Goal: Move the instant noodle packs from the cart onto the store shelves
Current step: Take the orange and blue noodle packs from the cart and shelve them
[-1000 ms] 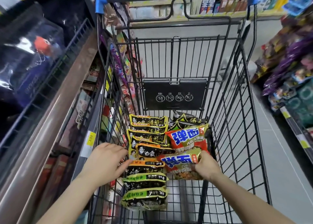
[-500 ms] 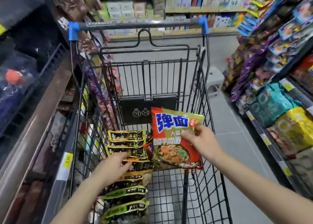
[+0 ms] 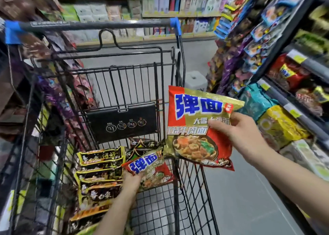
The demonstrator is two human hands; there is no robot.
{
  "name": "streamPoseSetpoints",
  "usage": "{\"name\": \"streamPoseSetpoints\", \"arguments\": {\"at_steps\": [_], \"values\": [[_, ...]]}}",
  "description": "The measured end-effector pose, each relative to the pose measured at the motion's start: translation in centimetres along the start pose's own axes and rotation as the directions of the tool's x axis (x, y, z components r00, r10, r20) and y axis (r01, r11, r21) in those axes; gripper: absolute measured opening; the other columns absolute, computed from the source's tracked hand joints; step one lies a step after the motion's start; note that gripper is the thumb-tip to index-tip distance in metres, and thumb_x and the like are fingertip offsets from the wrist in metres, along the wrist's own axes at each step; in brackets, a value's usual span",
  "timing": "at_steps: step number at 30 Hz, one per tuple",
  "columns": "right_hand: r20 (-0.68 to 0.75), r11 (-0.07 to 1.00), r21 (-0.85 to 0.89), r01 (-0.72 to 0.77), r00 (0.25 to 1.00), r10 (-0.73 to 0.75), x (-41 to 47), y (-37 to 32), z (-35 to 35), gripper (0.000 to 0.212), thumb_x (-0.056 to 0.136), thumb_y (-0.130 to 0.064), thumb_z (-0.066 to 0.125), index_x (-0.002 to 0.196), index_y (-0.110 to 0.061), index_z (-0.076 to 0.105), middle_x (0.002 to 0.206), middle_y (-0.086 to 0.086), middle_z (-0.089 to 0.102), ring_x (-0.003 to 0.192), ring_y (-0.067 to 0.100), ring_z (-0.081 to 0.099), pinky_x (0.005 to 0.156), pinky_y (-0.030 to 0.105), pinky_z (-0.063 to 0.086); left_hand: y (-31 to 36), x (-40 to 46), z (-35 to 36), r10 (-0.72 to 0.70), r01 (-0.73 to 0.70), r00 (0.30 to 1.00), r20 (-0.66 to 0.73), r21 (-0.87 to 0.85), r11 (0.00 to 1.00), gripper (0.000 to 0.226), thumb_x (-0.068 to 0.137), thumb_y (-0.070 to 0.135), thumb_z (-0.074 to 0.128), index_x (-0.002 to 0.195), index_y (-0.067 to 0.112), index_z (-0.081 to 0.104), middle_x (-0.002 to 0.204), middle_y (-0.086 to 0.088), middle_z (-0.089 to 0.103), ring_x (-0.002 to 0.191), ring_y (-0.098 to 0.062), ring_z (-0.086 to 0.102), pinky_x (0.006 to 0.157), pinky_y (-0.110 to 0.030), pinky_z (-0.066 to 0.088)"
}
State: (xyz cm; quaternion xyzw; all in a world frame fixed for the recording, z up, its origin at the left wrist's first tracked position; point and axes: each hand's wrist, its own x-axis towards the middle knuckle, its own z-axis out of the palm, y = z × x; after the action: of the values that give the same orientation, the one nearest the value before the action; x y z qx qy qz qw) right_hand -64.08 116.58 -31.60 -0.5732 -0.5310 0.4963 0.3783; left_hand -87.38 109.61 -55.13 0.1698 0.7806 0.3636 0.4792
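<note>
Change: half a second ago the right hand (image 3: 236, 133) held the red and gold noodle pack (image 3: 194, 120) just above the cart basket; now the pack is lifted higher and carried toward 3 o'clock, past the right wall of the cart (image 3: 178, 85).
Second change: the left hand (image 3: 132, 180), which before rested on the black packs, now has taken hold of a second red and gold pack (image 3: 151, 167) inside the basket.
Meaning for the task: I judge that one pack is already on its way to the store shelves (image 3: 292, 99) at 3 o'clock and a second one is about to follow; no pack of this trip is placed yet.
Right hand pose: arm comes in from 4 o'clock; the fingers grip the right edge of the lifted pack, thumb on the printed face, and the pack hangs upright with its front to the camera.
Left hand pose: arm reaches down into the basket from 6 o'clock; the fingers are closed on the lower left corner of the second pack, which lies tilted.
Where the other packs are: a row of black and yellow noodle packs (image 3: 99, 174) stands along the left side of the basket, at 9 o'clock from the left hand, and one dark pack (image 3: 142, 145) lies behind at 12 o'clock.
</note>
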Motion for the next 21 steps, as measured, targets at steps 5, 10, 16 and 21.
{"name": "streamPoseSetpoints", "arguments": {"at_steps": [5, 10, 16, 21], "values": [[-0.029, 0.999, 0.035, 0.024, 0.999, -0.023, -0.2, 1.3, -0.6, 0.013, 0.080, -0.012, 0.072, 0.093, -0.014, 0.069, 0.085, -0.002, 0.076, 0.074, 0.014, 0.073, 0.068, 0.026, 0.060, -1.1, 2.2, 1.1, -0.082, 0.081, 0.996, -0.017, -0.079, 0.994, 0.048, 0.079, -0.001, 0.067, 0.122, 0.005, 0.047, 0.112, -0.014, 0.058, 0.106, -0.030, 0.056, 0.092, -0.037, 0.043], [-0.047, 0.995, 0.099, 0.018, 0.999, -0.013, -0.6, 2.5, -0.6, 0.019, 0.080, -0.011, 0.071, 0.099, -0.011, 0.069, 0.086, -0.001, 0.076, 0.073, 0.014, 0.073, 0.058, 0.019, 0.056, -1.2, 4.2, 2.1, -0.206, 0.195, 0.976, -0.077, -0.130, 0.972, 0.028, 0.080, -0.006, 0.059, 0.107, -0.002, 0.052, 0.105, -0.022, 0.061, 0.098, -0.037, 0.060, 0.090, -0.044, 0.049], [-0.090, 0.997, 0.070, 0.022, 0.996, -0.015, -0.5, 3.1, -0.8, 0.015, 0.079, -0.012, 0.073, 0.094, -0.013, 0.070, 0.085, -0.002, 0.077, 0.076, 0.019, 0.073, 0.075, 0.038, 0.058, -0.8, 4.5, 3.3, -0.153, 0.161, 0.981, -0.120, 0.062, 0.985, 0.021, 0.072, -0.005, 0.068, 0.091, -0.004, 0.058, 0.095, -0.022, 0.064, 0.089, -0.037, 0.062, 0.082, -0.042, 0.052], [-0.109, 0.996, 0.081, 0.041, 0.994, -0.032, -0.5, 2.9, -0.8, 0.015, 0.079, -0.012, 0.073, 0.094, -0.013, 0.070, 0.085, -0.002, 0.077, 0.075, 0.019, 0.073, 0.075, 0.038, 0.059, -1.9, 4.8, 4.4, 0.033, 0.009, 0.994, -0.107, 0.374, 0.928, 0.034, 0.070, 0.009, 0.075, 0.097, 0.002, 0.058, 0.096, -0.012, 0.061, 0.093, -0.032, 0.061, 0.083, -0.042, 0.053]]}}
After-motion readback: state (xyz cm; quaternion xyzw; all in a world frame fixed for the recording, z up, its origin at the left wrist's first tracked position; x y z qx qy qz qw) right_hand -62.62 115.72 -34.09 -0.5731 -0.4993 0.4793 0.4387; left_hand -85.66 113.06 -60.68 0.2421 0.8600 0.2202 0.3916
